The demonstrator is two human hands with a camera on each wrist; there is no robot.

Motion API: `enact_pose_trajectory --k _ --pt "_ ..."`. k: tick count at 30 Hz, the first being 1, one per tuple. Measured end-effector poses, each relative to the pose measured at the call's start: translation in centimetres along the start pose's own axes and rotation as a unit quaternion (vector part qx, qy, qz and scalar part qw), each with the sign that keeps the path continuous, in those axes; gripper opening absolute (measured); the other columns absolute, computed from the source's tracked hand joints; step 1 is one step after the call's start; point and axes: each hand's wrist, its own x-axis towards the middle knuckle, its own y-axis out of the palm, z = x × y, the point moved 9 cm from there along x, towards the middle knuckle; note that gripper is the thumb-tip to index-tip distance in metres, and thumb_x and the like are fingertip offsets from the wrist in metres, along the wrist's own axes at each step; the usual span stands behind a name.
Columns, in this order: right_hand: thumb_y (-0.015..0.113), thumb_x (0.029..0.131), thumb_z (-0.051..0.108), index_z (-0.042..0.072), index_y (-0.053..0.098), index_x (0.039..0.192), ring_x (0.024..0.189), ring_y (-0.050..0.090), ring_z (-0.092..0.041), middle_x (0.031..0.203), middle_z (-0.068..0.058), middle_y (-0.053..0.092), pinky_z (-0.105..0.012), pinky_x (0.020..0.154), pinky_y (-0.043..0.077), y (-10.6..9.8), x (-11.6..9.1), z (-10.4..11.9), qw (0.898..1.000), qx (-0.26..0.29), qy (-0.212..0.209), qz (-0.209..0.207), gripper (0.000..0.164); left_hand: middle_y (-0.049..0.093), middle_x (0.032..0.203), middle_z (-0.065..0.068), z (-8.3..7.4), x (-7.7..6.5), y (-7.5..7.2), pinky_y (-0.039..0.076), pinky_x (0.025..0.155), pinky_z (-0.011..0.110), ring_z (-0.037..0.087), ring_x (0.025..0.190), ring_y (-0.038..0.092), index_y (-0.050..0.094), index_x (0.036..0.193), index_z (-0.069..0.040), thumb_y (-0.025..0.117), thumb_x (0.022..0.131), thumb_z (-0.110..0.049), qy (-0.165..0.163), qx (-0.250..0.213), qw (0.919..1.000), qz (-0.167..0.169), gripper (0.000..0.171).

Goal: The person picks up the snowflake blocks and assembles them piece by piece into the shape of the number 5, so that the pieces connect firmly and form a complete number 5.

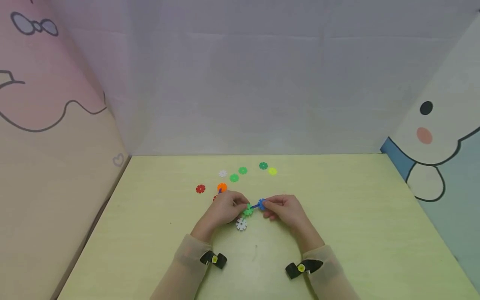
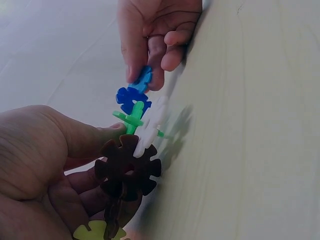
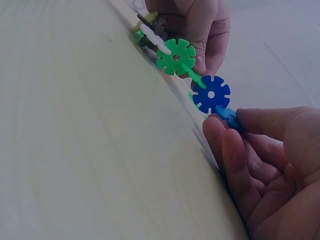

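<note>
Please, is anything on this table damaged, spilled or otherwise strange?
I see nothing broken or spilled; the linked discs between left hand and right hand look sound where visible. Only a dark speck looks odd, alone on the bare table, too small to identify.

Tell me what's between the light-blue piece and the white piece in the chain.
The right wrist view shows a dark blue disc, an edge-on green piece, then a face-on green disc.
</note>
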Motion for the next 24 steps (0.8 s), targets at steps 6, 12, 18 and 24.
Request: enact_pose_trajectory --k 6,12,18,24 --pt "0.075 0.105 0.011 -0.01 0.08 0.111 0.063 0.065 -0.011 0.085 -0.011 0.078 -0.023 0.06 0.056 0.04 -0.08 0.26 1.0 -0.031 -0.004 -0.002 0.023 0.073 0.087 -0.004 -0.13 0.07 -0.05 0.057 0.068 0.034 0.016 0.069 0.066 0.083 0.103 -0.013 0.076 0.103 -0.011 0.008 0.006 1.0 0.003 0.008" --pt "0.075 0.105 0.009 -0.011 0.08 0.108 0.065 0.066 -0.011 0.088 -0.015 0.079 -0.023 0.062 0.057 0.21 -0.14 0.37 1.0 -0.026 -0.006 0.002 0.021 0.072 0.085 -0.002 -0.13 0.17 0.03 0.057 0.068 0.033 0.016 0.067 0.066 0.083 0.101 -0.011 0.075 0.103 -0.009 0.004 -0.008 0.9999 0.005 0.008" --pt "0.075 0.104 0.007 -0.012 0.079 0.108 0.068 0.069 -0.013 0.09 -0.017 0.08 -0.024 0.064 0.059 0.35 -0.15 0.41 1.0 -0.023 -0.011 0.011 0.02 0.072 0.083 -0.001 -0.02 0.23 0.01 0.057 0.067 0.033 0.017 0.067 0.066 0.082 0.1 -0.011 0.075 0.103 -0.009 -0.004 -0.017 0.9998 0.003 0.008" --pt "0.074 0.105 0.008 -0.012 0.079 0.109 0.069 0.07 -0.013 0.09 -0.017 0.08 -0.024 0.065 0.06 0.51 -0.12 0.34 0.999 -0.021 -0.011 0.021 0.021 0.072 0.082 0.0 0.12 0.12 -0.07 0.057 0.068 0.033 0.018 0.068 0.066 0.082 0.1 -0.011 0.075 0.103 -0.009 -0.011 -0.02 0.9997 0.0 0.008"
